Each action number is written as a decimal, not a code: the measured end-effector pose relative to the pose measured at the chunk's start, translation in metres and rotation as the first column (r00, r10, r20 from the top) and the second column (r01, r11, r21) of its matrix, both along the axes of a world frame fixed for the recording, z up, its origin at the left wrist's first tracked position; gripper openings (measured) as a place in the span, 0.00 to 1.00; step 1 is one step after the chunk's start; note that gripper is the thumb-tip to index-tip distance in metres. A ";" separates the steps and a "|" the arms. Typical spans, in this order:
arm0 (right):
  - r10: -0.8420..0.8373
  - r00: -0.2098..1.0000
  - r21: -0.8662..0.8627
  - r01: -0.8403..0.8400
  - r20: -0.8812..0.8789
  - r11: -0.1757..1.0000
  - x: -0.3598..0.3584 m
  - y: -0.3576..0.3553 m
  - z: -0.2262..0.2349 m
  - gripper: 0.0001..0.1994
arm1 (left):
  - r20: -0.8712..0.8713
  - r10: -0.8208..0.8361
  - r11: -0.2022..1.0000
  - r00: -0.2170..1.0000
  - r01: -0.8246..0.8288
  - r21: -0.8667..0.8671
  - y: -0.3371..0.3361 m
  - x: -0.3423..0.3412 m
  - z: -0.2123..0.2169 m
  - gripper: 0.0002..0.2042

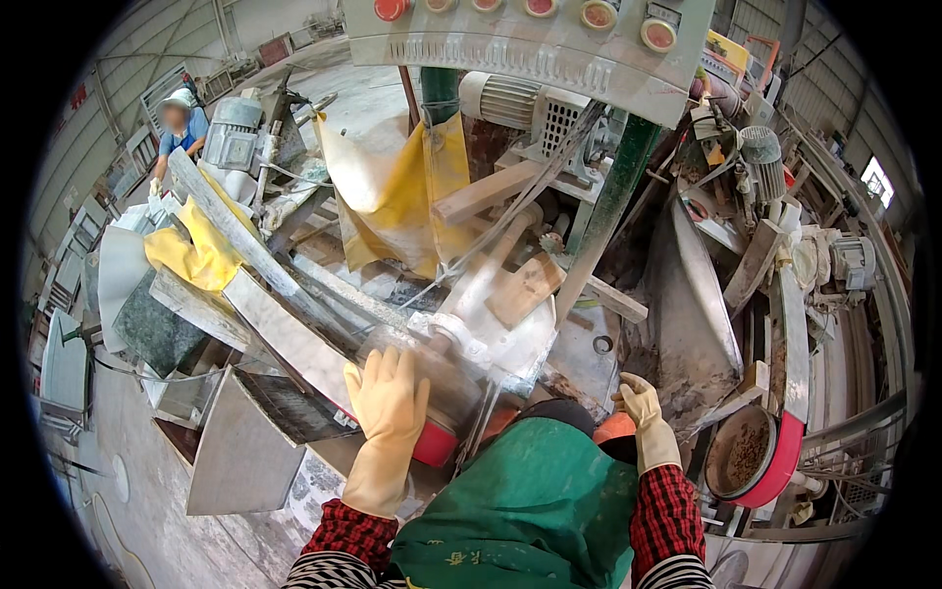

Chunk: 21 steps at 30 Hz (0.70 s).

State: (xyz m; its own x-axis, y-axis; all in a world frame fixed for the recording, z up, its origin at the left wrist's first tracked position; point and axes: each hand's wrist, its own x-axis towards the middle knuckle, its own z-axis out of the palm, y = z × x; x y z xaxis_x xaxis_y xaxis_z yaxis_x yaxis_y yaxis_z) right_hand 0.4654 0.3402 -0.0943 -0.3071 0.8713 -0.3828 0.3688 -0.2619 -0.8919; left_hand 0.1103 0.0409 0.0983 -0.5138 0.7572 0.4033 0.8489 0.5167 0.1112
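Observation:
My left hand (386, 404), in a cream rubber glove, is open with its fingers spread. It lies over the near end of a long pale curved guard (294, 339), next to a motion-blurred grey wheel (444, 388) with a red band (435, 444) below it. Whether the palm touches the wheel is hidden. No object shows in that hand. My right hand (644, 417), gloved alike, hovers right of the green apron (520, 501) with fingers loosely bent and apart, holding nothing I can see. A pale shaft (491, 285) runs back from the wheel.
A control box (530, 34) with red buttons hangs overhead on green posts. Yellow sheeting (412, 196), a wooden block (527, 290) and motors (500, 98) stand ahead. A red-rimmed drum (741, 454) is at right, grey panels (245, 447) at left. Another person (184, 128) works far left.

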 end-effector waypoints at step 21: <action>-0.059 0.992 -0.024 0.056 -0.112 0.998 0.001 -0.003 0.005 0.23 | 0.332 0.087 0.996 0.939 -0.081 -0.032 -0.038 -0.008 -0.012 0.14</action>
State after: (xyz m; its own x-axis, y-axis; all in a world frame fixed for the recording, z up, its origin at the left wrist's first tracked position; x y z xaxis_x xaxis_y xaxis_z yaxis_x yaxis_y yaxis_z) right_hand 0.4667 0.3372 -0.0892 -0.2988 0.8812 -0.3665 0.2499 -0.2984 -0.9212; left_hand 0.1023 0.0033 0.0861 -0.6782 0.7112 0.1849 0.7184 0.5889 0.3701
